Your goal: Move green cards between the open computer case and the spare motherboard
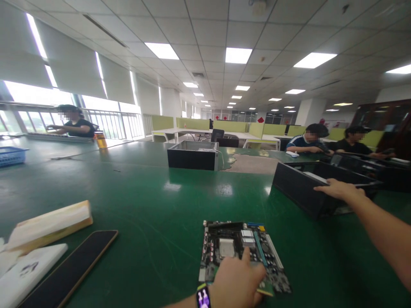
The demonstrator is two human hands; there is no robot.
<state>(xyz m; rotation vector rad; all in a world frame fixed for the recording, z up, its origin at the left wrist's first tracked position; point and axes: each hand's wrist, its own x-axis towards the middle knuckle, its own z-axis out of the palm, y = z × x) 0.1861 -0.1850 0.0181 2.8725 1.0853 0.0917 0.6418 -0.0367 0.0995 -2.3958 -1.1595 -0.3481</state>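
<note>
A dark motherboard (247,252) lies flat on the green table (154,205) right in front of me. My left hand (237,284), with a watch on the wrist, is closed on the board's near edge, thumb lying across its top. My right hand (337,189) reaches out to the right and rests with fingers stretched flat on the top rim of an open black computer case (302,192). The case lies on its side just beyond the motherboard, to the right.
A phone (73,265), a pale box (48,224) and a white booklet (25,273) lie at the near left. Another open case (192,156) stands mid-table. A blue basket (11,155) and an orange bottle (101,140) are far left. Other people sit at the back left and right.
</note>
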